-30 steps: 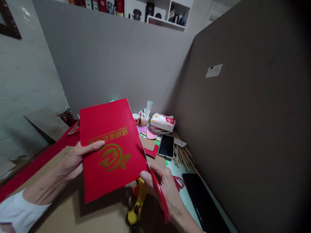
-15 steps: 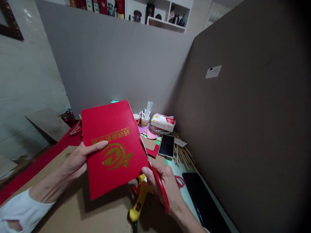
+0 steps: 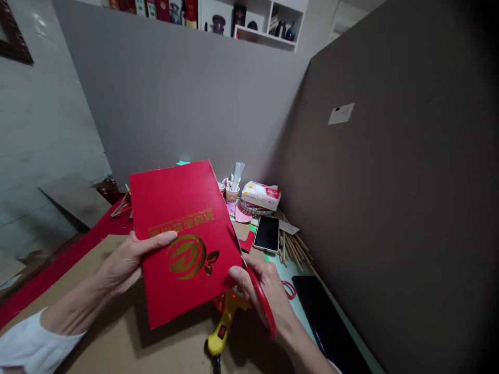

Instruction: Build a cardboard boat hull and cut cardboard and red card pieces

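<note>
Head view. Left hand [image 3: 125,262] holds a red glossy card folder with gold print [image 3: 183,236] by its left edge, thumb lying across the front face, fingers hidden behind; grip closed on the folder. Folder is held up off the table, tilted, front face toward the camera, gold emblem in its lower half.

Right hand [image 3: 265,291] is closed through the loops of red-handled scissors [image 3: 261,301]; blades meet the folder's right edge, just above the hand. How far the blades are parted cannot be told.

Below the hands: a flat brown cardboard sheet [image 3: 117,337] lies on the table. A yellow glue gun [image 3: 224,324] lies on it, just under the right hand.

Further back on the table: black smartphone [image 3: 267,234] lying flat, bundle of thin wooden sticks [image 3: 294,246] beside it to the right, white-and-red tissue pack [image 3: 261,195] behind it, paper cup holding white sticks [image 3: 233,192] left of the pack. A grey partition board [image 3: 187,98] stands behind.
</note>
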Tool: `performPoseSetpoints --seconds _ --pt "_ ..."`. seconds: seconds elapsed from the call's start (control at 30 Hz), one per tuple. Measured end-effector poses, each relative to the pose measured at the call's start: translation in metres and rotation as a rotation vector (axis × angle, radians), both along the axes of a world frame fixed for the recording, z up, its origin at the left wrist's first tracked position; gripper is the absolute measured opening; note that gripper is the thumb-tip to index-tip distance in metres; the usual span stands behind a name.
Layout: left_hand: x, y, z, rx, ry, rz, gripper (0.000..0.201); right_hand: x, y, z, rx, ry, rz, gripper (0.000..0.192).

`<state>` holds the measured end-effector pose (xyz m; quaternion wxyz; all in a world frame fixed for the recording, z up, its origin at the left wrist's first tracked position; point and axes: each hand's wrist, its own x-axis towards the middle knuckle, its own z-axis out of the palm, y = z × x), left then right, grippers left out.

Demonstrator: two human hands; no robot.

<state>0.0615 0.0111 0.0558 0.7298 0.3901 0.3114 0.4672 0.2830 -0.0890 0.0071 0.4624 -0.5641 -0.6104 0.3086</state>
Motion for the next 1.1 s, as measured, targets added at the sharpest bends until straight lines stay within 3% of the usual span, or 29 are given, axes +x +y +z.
performPoseSetpoints --seconds 0.43,0.7,1.1 --pt "-0.0014 0.0031 -0.0077 0.010 0.037 0.033 0.092 -0.0025 -0.0014 0.0028 0.017 -0.019 -0.031 0.042" --pt "0.0020 -0.0032 -0.0080 0.004 0.077 -0.036 0.090 0.0004 0.0011 0.0040 0.036 0.010 -0.029 0.035" --pt "0.0001 -0.0015 -0.0087 -0.003 0.103 -0.052 0.079 -0.0029 -0.0019 0.0060 0.051 -0.092 -0.090 0.044"
